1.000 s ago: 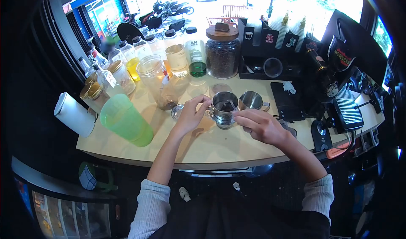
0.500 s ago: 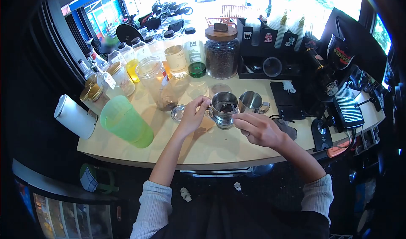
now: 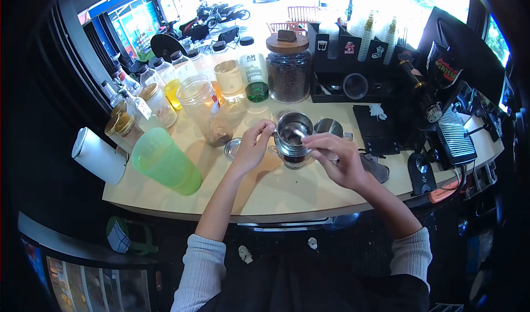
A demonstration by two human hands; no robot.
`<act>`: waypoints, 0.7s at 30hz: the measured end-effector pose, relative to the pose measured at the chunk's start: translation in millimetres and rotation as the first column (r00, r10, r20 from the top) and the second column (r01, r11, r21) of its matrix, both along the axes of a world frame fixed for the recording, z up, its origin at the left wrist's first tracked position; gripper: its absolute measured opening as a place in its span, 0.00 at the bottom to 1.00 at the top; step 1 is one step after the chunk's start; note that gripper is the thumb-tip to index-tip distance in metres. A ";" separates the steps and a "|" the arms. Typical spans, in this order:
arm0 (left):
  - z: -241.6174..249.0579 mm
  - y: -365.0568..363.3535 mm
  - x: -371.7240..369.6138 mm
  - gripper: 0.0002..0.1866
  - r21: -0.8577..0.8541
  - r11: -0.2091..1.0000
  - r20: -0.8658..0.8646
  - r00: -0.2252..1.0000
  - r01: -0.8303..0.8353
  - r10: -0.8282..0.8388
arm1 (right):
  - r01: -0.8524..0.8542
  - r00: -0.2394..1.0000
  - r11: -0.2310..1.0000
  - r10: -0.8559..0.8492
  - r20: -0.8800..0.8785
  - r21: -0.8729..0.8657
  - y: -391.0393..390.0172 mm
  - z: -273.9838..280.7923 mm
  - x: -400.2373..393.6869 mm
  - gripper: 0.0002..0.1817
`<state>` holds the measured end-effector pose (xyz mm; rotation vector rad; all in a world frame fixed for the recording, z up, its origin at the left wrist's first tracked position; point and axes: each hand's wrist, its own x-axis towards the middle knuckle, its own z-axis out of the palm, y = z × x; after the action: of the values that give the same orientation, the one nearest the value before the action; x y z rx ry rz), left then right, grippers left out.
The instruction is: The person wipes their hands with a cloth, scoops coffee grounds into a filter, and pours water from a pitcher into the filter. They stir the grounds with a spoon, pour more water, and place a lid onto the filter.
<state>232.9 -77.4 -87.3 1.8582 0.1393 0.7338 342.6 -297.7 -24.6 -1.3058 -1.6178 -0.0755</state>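
Observation:
A metal drip coffee filter (image 3: 295, 125) sits over a glass cup (image 3: 294, 161), with something dark inside it. My left hand (image 3: 255, 144) pinches the filter's side handle between thumb and fingers. From the right, my right hand (image 3: 341, 156) grips a thin metal spoon (image 3: 298, 132) whose lower end is inside the filter; the fingers hide part of it. Just behind my right hand stands a steel mug (image 3: 329, 126). A round metal lid (image 3: 233, 148) lies on the counter beside my left hand.
Left on the counter (image 3: 248, 200) are a tilted green pitcher (image 3: 167, 161), a white canister (image 3: 98, 155) and a clear jar (image 3: 204, 110). Bottles and a coffee bean jar (image 3: 288, 69) line the back. A black cup organizer (image 3: 342, 94) and black scale (image 3: 377, 138) stand right.
My right hand has lifted slightly and its fingers have shifted over the filter's rim, moving the spoon inside. The filter's opening looks a little more tilted toward me. My left hand keeps its hold.

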 end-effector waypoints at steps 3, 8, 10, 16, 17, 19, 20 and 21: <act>7.1 0.5 -2.0 0.14 0.098 0.994 0.022 0.999 -0.041 0.039 | -0.059 0.995 0.998 0.056 -0.088 -0.031 -2.1 2.2 -1.2 0.07; 23.9 -6.9 -7.9 0.11 0.196 0.976 0.069 0.994 -0.094 0.082 | -0.105 0.959 0.994 0.097 -0.268 -0.015 -2.9 1.4 3.3 0.05; 26.1 -8.3 -9.2 0.10 0.259 0.956 0.083 0.990 -0.136 0.118 | -0.162 0.935 0.986 0.140 -0.326 -0.042 -3.4 3.0 3.6 0.05; 36.7 -11.8 -9.9 0.09 0.385 0.908 0.115 0.984 -0.167 0.133 | -0.171 0.925 0.984 0.146 -0.352 -0.042 -0.4 9.4 10.1 0.08; 36.7 -9.7 -9.9 0.09 0.385 0.908 0.116 0.984 -0.167 0.132 | -0.171 0.925 0.984 0.146 -0.351 -0.042 -1.3 10.2 12.4 0.08; 35.2 -5.3 -11.3 0.09 0.448 0.881 0.129 0.986 -0.152 0.104 | -0.154 0.901 0.984 0.103 -0.422 -0.088 -3.2 12.6 14.3 0.10; 36.0 -5.9 -11.5 0.09 0.446 0.882 0.129 0.986 -0.152 0.105 | -0.170 0.845 0.983 0.112 -0.524 -0.064 -0.8 16.0 8.9 0.12; 38.0 -7.4 -11.8 0.09 0.460 0.873 0.139 0.984 -0.164 0.111 | -0.169 0.844 0.983 0.110 -0.524 -0.066 -0.9 15.6 10.1 0.12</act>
<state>221.1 -84.8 -49.3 2.2805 0.0222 1.0362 352.7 -298.6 -8.9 -1.1555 -1.2506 0.4326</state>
